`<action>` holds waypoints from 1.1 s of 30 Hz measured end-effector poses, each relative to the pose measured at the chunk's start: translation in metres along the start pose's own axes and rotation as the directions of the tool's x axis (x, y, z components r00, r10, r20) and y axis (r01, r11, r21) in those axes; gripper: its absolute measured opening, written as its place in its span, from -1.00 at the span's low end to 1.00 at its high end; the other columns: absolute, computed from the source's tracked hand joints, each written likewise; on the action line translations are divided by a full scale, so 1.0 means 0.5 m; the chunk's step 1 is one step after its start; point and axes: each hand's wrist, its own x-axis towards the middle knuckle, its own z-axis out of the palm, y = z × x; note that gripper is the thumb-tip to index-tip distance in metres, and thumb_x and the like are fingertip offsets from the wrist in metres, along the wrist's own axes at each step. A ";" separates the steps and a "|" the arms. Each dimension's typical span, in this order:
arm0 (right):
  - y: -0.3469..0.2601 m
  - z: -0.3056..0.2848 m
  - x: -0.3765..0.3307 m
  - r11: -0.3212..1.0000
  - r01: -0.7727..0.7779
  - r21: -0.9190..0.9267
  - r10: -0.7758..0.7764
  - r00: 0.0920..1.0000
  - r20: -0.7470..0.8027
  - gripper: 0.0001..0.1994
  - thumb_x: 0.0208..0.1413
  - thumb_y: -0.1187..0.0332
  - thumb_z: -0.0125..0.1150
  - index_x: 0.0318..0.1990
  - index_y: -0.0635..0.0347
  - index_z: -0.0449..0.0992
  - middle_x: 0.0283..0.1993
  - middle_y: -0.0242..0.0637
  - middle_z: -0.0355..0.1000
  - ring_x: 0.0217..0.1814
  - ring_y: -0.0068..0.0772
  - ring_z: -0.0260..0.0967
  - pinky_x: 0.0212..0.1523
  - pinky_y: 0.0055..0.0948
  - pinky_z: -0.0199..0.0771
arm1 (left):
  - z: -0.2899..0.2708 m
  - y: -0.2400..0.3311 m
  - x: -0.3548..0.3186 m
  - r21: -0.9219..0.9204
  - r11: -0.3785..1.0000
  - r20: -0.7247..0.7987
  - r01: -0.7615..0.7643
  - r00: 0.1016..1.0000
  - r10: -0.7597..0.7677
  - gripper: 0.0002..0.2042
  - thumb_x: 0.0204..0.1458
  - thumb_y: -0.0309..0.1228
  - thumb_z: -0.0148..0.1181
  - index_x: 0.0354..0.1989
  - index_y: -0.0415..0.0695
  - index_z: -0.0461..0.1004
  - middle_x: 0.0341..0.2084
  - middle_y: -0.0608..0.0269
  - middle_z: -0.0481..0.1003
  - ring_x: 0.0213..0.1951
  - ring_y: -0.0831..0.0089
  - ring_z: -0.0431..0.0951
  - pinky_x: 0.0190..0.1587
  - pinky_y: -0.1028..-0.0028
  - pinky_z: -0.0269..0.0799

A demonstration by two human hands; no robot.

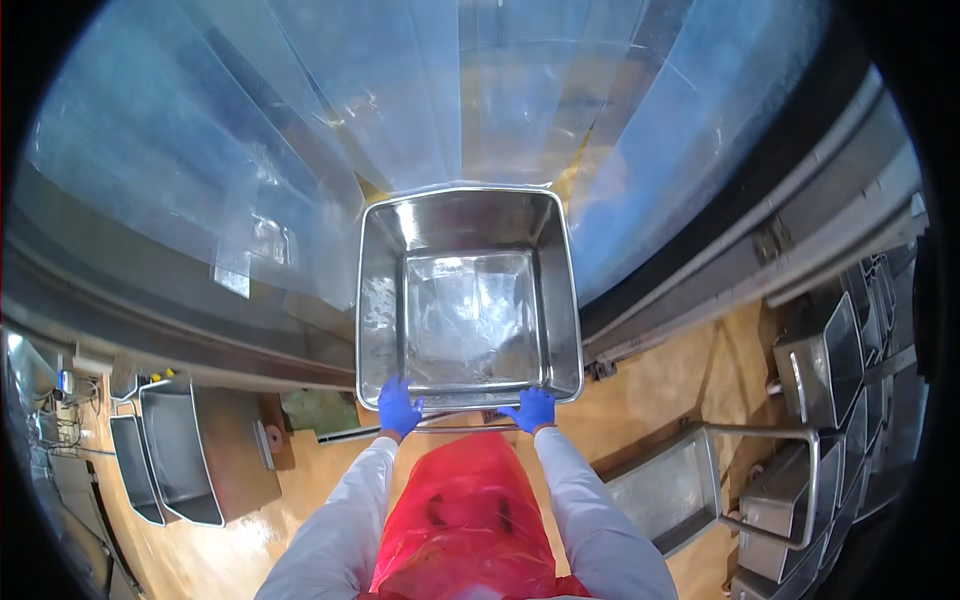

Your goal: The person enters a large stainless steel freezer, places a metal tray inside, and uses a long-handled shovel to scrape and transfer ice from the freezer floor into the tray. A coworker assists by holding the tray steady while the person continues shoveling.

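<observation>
A large, deep stainless steel bin cart (375, 300) stands in front of me, empty, its inside shiny and wet-looking. My left hand (398, 407), in a blue glove, grips the push bar at the cart's near edge. On the same bar, a little to the right, my right hand (531, 408) in a blue glove is closed too. My sleeves are white and a red plastic apron (465, 515) hangs below. The far end of the cart meets hanging clear plastic strip curtains (430, 90).
Steel door frames run along both sides of the curtain opening. Several steel bin carts stand at the right (815, 365) and lower right (670, 490), others at the lower left (185, 450). The floor (660, 390) is glossy tan.
</observation>
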 end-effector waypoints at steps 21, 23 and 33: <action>-0.443 -1.228 1.299 0.574 0.718 0.394 -0.363 0.654 -0.664 -0.38 0.31 0.15 0.18 0.44 0.17 0.19 0.42 -0.02 0.24 0.45 -0.06 0.19 0.44 -0.17 0.16 | -1.012 0.152 1.727 -0.222 0.775 -0.900 -0.592 0.429 0.070 -0.50 0.26 -0.41 0.06 0.34 -0.28 0.19 0.26 -0.17 0.30 0.33 -0.06 0.26 0.41 0.16 0.11; -0.336 -1.426 1.394 0.621 0.691 0.371 -0.084 0.529 -0.844 -0.40 0.30 0.08 0.15 0.31 0.35 0.25 0.34 0.16 0.26 0.40 0.08 0.21 0.39 -0.12 0.18 | -1.121 0.025 1.762 -0.117 0.860 -0.960 -0.498 0.278 0.031 -0.49 0.27 -0.40 0.07 0.35 -0.31 0.17 0.27 -0.20 0.28 0.35 -0.03 0.23 0.42 0.17 0.07; 0.386 -1.368 1.394 0.602 -0.792 0.098 0.595 0.364 -0.716 -0.39 0.18 -0.03 0.12 0.35 0.00 0.35 0.41 -0.21 0.28 0.40 0.11 0.20 0.42 0.25 -0.08 | -0.936 -0.375 1.594 -0.005 0.741 -0.900 0.671 0.321 -0.296 -0.41 0.30 -0.02 0.02 0.35 -0.18 0.29 0.29 0.01 0.35 0.28 0.05 0.36 0.27 0.12 0.27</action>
